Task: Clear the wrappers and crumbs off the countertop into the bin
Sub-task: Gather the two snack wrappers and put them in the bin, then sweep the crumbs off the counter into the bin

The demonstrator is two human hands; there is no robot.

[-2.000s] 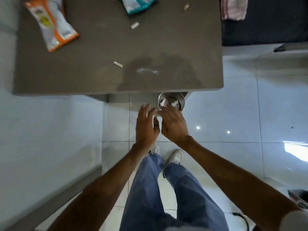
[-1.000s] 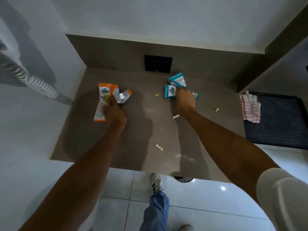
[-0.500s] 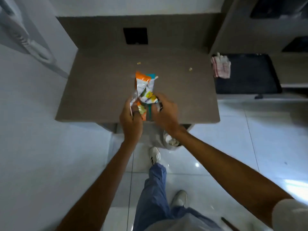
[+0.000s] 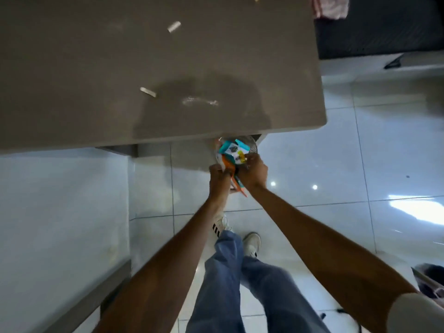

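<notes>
Both hands hold a bundle of orange and teal snack wrappers (image 4: 231, 153) over the round metal bin (image 4: 252, 143), which stands on the floor half under the counter's front edge. My left hand (image 4: 218, 175) grips the bundle from the left and my right hand (image 4: 254, 173) from the right. The wrappers' upper ends reach into the bin's mouth. On the grey countertop (image 4: 72, 80) lie small pale crumbs: one (image 4: 148, 92) near the middle, one (image 4: 174, 26) farther back, and a smear of fine crumbs (image 4: 199, 101).
A pink-striped cloth (image 4: 330, 7) lies on a dark mat (image 4: 389, 27) at the upper right. Glossy white floor tiles (image 4: 360, 164) spread to the right. My legs and white shoes (image 4: 251, 243) stand below the hands. A white wall panel (image 4: 60, 212) is at left.
The hands gathered both wrappers from the countertop, brought them together, and lowered them from counter height down to the bin's mouth. The view tilted down toward the floor.
</notes>
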